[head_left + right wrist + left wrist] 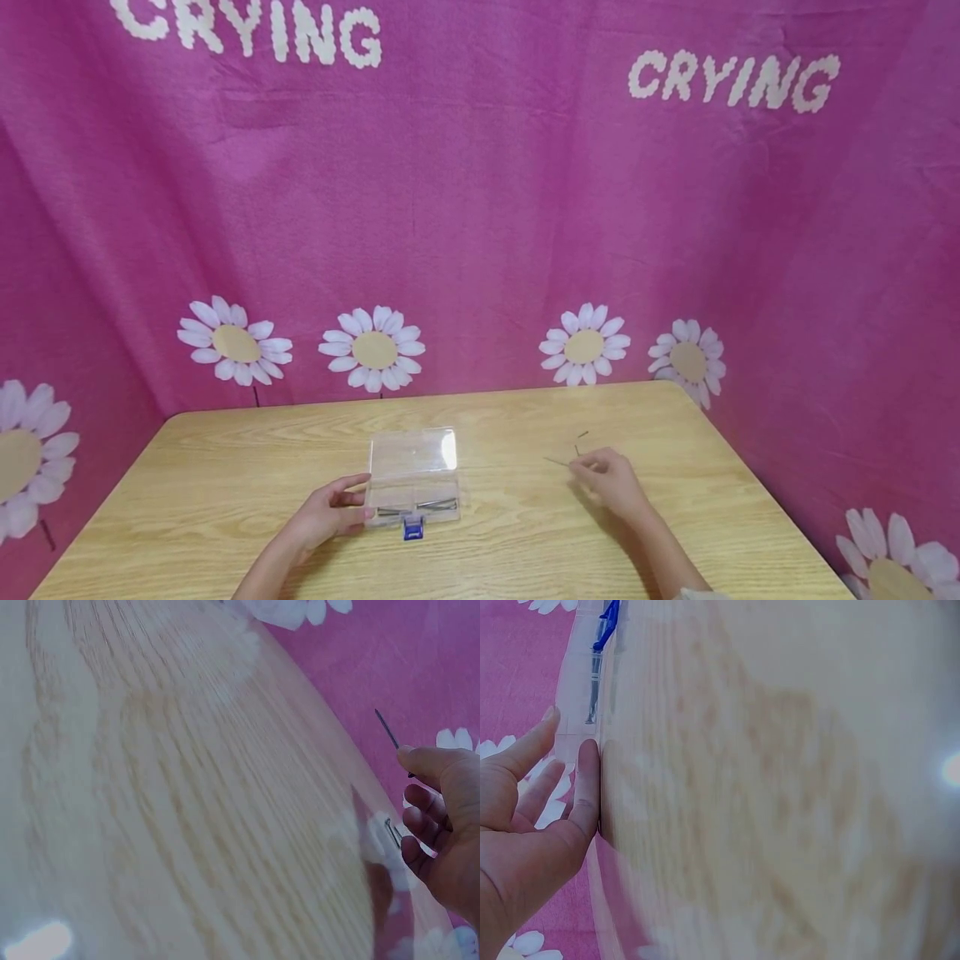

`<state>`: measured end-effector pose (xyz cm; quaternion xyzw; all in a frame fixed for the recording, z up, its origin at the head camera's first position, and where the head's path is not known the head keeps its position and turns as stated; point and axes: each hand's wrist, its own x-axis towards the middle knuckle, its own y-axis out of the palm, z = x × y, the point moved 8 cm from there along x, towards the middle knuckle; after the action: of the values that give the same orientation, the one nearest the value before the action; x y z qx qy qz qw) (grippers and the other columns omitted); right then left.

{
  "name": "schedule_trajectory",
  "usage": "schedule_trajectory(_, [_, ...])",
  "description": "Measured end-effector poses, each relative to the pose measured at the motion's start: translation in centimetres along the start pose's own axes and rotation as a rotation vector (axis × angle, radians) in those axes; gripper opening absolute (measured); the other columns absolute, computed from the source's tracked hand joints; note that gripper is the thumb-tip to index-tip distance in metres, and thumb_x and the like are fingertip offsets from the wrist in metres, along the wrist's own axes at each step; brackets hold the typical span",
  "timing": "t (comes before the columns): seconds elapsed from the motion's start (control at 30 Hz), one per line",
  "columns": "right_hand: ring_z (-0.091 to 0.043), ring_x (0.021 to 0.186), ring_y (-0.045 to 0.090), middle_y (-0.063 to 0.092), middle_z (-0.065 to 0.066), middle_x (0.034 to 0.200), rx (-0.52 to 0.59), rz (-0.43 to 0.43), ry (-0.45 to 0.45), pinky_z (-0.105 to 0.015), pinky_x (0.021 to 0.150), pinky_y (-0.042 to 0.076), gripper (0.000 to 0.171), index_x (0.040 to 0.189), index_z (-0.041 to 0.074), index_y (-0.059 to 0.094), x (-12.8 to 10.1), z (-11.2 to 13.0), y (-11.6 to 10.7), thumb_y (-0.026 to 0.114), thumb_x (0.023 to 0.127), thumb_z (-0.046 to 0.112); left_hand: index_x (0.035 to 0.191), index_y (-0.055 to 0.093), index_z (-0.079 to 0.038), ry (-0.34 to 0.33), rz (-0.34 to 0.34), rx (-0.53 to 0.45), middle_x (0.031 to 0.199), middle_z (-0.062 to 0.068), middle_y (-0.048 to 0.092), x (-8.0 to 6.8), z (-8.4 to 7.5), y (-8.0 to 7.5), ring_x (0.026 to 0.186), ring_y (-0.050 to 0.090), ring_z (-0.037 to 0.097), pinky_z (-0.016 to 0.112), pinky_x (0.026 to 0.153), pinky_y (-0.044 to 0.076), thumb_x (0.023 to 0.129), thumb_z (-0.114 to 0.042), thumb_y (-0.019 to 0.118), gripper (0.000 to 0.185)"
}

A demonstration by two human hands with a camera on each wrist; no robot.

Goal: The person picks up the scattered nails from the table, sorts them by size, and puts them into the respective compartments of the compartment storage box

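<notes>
A clear plastic box (414, 492) with its lid (411, 450) raised stands on the table, left of the middle. Thin metal nails (437, 504) lie in its front compartments, and a blue latch (413, 527) hangs at the front. My left hand (330, 510) touches the box's left side with thumb and fingers spread, fairly straight. To the right, my right hand (611, 481) pinches a slim dark nail (388, 729) between thumb and fingers, above the table. Close beyond that hand, loose nails (582, 434) lie on the wood; the hand partly hides them.
The wood-grain table (510, 542) has rounded far corners. A pink cloth (480, 250) with daisies and white lettering hangs behind and along both sides.
</notes>
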<state>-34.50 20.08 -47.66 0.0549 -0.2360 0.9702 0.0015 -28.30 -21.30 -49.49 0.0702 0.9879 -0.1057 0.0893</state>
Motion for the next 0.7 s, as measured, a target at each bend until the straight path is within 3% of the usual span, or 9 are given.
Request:
schedule_trajectory(0.43, [-0.017, 0.066, 0.056, 0.061, -0.007, 0.087, 0.055, 0.057, 0.018, -0.027, 0.059, 0.05, 0.015, 0.09, 0.004, 0.069, 0.1, 1.4, 2.6, 0.07, 0.082, 0.017, 0.139, 0.035, 0.008, 0.024, 0.018, 0.026, 0.113, 0.025, 0.053, -0.1, 0.2, 0.1, 0.089, 0.058, 0.015, 0.035, 0.078, 0.057, 0.082, -0.008, 0.07, 0.068])
schedule_trajectory(0.7, [-0.015, 0.067, 0.055, 0.059, -0.008, 0.091, 0.078, 0.121, -0.027, -0.024, 0.058, 0.049, 0.016, 0.09, 0.004, 0.069, 0.0, 3.1, 4.3, 0.07, 0.082, 0.018, 0.139, 0.031, 0.01, 0.037, 0.042, -0.011, 0.116, 0.028, 0.053, -0.1, -0.1, 0.2, 0.092, 0.06, 0.015, 0.036, 0.081, 0.057, 0.082, -0.004, 0.069, 0.07])
